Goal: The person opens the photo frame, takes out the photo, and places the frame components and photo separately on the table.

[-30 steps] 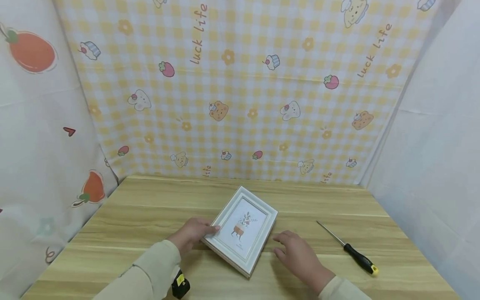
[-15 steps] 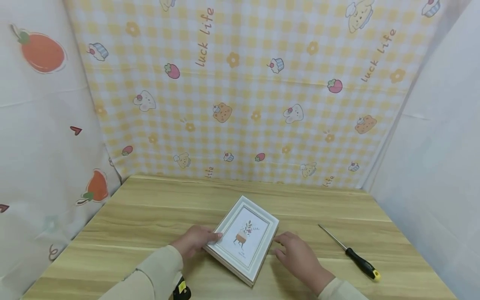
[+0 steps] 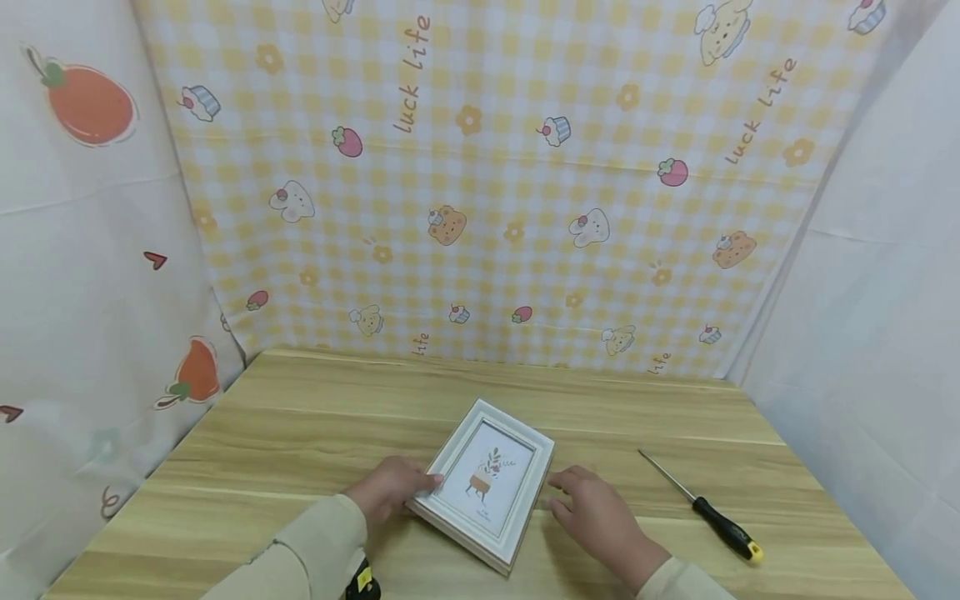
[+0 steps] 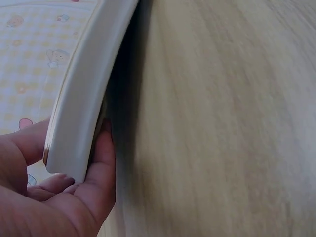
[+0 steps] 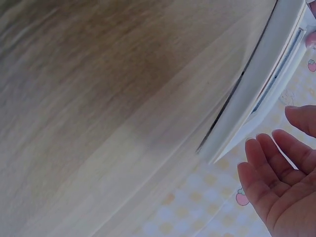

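A white picture frame (image 3: 517, 512) with a small plant drawing behind its pane is on the wooden table, turned at an angle. My left hand (image 3: 393, 487) pinches its left corner, thumb over the front border and fingers underneath. The left wrist view shows the frame's side (image 4: 81, 94) between thumb and fingers, raised off the table along that edge. Just off the frame's right edge is my right hand (image 3: 600, 517), holding nothing. Its fingers (image 5: 269, 173) are loosely bent beside the frame's white side (image 5: 256, 84) in the right wrist view.
A screwdriver (image 3: 723, 525) with a black and yellow handle lies on the table (image 3: 300, 417) to the right. Below my left sleeve sits a black and yellow object (image 3: 363, 583), partly hidden. A yellow checked cloth (image 3: 480, 267) hangs behind, with white cloth at both sides.
The head view has shifted slightly, so the table sits lower in it. My left hand keeps hold of the picture frame, whose tilt changes slightly; the right hand stays beside it.
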Action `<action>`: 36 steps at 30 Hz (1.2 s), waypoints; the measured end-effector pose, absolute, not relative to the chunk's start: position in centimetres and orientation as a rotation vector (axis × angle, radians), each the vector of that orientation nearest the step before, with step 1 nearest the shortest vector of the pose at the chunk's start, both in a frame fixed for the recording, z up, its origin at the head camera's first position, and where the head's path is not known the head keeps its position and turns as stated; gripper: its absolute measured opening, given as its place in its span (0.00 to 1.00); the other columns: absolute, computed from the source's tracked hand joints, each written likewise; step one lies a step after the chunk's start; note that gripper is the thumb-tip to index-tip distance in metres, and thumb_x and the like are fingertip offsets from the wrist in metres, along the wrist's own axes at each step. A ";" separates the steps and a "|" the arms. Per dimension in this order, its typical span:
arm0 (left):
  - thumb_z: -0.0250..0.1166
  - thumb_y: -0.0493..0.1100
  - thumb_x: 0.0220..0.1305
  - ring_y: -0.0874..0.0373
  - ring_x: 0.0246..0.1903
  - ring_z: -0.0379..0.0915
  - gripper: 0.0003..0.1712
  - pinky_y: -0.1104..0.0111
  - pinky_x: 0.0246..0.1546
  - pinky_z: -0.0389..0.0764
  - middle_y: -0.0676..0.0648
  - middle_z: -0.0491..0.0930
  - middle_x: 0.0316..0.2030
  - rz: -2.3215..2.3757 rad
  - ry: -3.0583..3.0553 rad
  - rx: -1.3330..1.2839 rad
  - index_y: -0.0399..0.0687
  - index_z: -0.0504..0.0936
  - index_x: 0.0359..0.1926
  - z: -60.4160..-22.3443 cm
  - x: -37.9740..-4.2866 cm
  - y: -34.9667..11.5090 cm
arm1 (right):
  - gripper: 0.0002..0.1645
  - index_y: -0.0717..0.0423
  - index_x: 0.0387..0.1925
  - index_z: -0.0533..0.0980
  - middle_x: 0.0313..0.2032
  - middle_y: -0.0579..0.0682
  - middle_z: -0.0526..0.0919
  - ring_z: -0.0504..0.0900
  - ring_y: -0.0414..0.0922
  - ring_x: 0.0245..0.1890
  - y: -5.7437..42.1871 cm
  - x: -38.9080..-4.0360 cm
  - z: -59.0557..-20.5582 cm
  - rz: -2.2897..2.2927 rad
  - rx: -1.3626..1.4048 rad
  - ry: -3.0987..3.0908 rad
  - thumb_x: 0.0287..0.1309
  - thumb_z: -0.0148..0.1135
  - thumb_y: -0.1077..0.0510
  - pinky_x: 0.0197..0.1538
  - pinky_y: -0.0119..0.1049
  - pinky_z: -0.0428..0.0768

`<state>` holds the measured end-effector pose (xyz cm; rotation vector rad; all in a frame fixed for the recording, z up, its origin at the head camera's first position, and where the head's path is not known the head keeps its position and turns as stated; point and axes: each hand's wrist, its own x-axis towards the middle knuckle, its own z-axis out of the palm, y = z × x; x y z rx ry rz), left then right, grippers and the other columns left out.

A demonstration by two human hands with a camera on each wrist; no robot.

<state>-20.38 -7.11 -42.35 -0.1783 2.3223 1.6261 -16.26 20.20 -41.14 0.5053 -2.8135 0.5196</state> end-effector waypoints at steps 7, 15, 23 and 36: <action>0.63 0.35 0.62 0.57 0.24 0.73 0.11 0.67 0.28 0.77 0.44 0.76 0.25 1.583 2.373 -0.132 0.26 0.79 0.34 -43.0 -20.3 -7.3 | 0.15 0.57 0.42 0.82 0.39 0.49 0.83 0.83 0.48 0.41 20.2 -16.3 -41.2 0.509 0.506 -2.824 0.50 0.71 0.61 0.40 0.42 0.81; 0.63 0.36 0.61 0.56 0.26 0.68 0.09 0.69 0.28 0.69 0.46 0.73 0.24 1.483 2.499 -0.072 0.30 0.80 0.30 -43.2 -20.4 -7.2 | 0.14 0.57 0.40 0.82 0.38 0.49 0.83 0.83 0.47 0.39 20.3 -16.4 -41.7 0.498 0.531 -2.794 0.49 0.71 0.61 0.40 0.41 0.81; 0.63 0.36 0.60 0.56 0.23 0.63 0.11 0.70 0.23 0.64 0.48 0.66 0.21 1.391 2.610 -0.042 0.35 0.74 0.23 -43.2 -20.2 -6.9 | 0.14 0.58 0.40 0.82 0.37 0.49 0.83 0.83 0.46 0.37 20.4 -16.5 -42.1 0.512 0.535 -2.801 0.49 0.71 0.61 0.38 0.40 0.81; 0.65 0.39 0.60 0.54 0.23 0.67 0.12 0.66 0.25 0.70 0.46 0.73 0.21 1.039 2.853 0.169 0.31 0.79 0.27 -42.2 -20.0 -6.9 | 0.13 0.59 0.38 0.81 0.39 0.52 0.84 0.83 0.50 0.40 20.6 -16.8 -42.4 0.536 0.551 -2.847 0.49 0.71 0.60 0.43 0.46 0.81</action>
